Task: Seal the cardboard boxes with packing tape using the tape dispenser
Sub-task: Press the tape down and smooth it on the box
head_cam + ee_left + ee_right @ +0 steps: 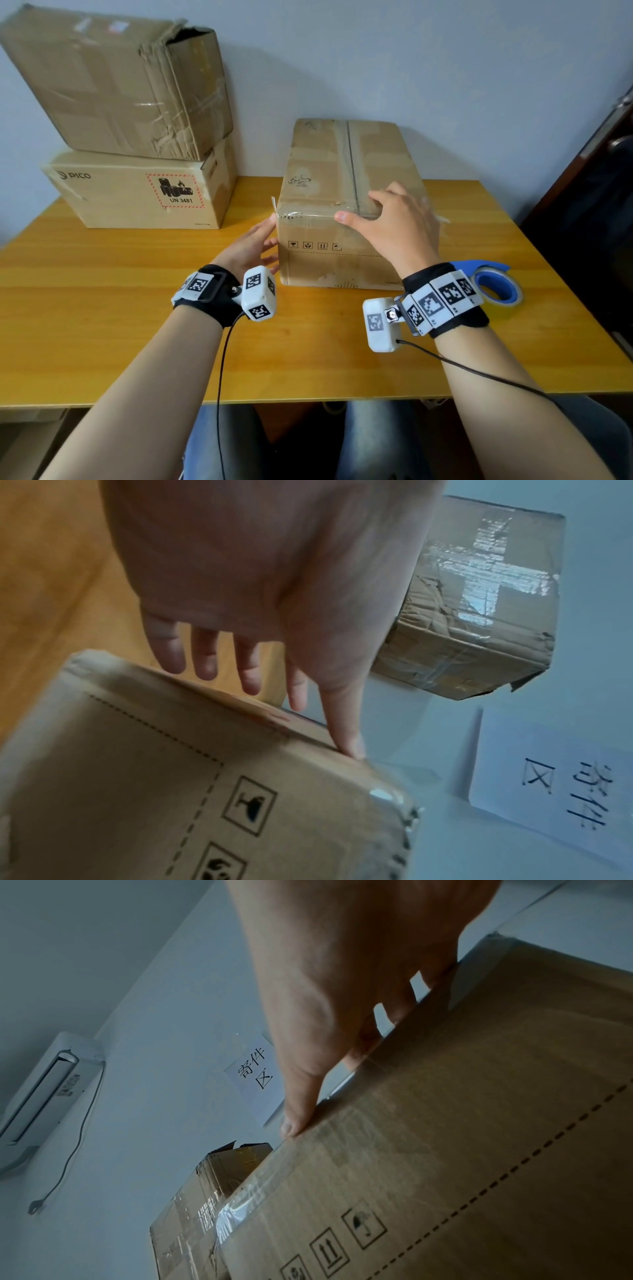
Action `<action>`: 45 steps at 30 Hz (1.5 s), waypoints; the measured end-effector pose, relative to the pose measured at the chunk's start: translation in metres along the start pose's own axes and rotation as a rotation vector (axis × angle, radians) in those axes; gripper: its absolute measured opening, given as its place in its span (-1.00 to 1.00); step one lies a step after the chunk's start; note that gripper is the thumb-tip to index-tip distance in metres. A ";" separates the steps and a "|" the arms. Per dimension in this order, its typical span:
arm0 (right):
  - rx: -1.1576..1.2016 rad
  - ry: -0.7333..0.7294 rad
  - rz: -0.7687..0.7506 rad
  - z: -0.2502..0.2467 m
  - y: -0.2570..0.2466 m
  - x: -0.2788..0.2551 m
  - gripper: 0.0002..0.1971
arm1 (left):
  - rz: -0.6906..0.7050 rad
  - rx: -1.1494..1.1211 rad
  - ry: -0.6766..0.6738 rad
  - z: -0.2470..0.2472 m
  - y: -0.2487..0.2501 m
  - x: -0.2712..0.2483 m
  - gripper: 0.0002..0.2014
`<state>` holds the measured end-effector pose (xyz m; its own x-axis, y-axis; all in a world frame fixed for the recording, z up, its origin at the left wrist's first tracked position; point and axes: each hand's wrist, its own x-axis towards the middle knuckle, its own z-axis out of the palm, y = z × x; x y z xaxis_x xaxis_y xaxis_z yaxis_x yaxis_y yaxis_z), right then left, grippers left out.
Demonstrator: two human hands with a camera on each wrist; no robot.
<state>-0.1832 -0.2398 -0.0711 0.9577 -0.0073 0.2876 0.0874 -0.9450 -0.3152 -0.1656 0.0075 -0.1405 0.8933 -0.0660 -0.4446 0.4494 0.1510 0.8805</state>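
A long cardboard box (346, 178) lies in the middle of the wooden table, with clear tape (305, 215) along its near top edge. My right hand (363, 209) rests on the top near that edge, fingers flat on the cardboard and thumb along the taped rim (291, 1123). My left hand (270, 236) is at the box's left near corner with fingers straight; in the left wrist view its thumb (346, 739) touches the box's edge (171, 791). The blue tape dispenser (496, 284) lies on the table to the right of the box, behind my right wrist, with no hand on it.
At the back left a PICO box (137, 195) bears a crumpled taped box (113, 78), tilted. The table's front edge (308, 399) is close to my lap. Dark furniture (599, 212) stands at the right. A paper sign (253, 1074) hangs on the wall.
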 end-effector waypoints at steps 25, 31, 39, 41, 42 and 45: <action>-0.019 0.016 -0.008 0.003 0.003 0.000 -0.04 | 0.056 -0.114 0.041 0.009 0.027 -0.025 -0.72; -0.020 0.023 -0.020 0.003 0.003 -0.002 -0.07 | -0.089 0.010 0.013 0.015 0.008 -0.020 -0.44; -0.025 0.033 -0.026 0.005 0.004 -0.002 -0.07 | 0.029 -0.154 0.059 -0.004 0.019 -0.017 -0.69; -0.025 0.040 -0.030 0.004 0.003 -0.002 -0.08 | 0.119 -0.284 0.080 -0.008 0.027 -0.017 -0.78; -0.028 0.040 -0.031 0.003 0.003 -0.002 -0.08 | 0.158 -0.309 0.053 -0.008 0.030 -0.019 -0.84; -0.039 0.037 -0.032 0.004 0.004 -0.002 -0.08 | 0.264 -0.228 -0.064 -0.003 0.033 -0.025 -0.84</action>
<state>-0.1838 -0.2420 -0.0767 0.9436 0.0120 0.3307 0.1069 -0.9568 -0.2703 -0.1732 0.0175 -0.1008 0.9805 -0.0553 -0.1887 0.1953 0.3872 0.9011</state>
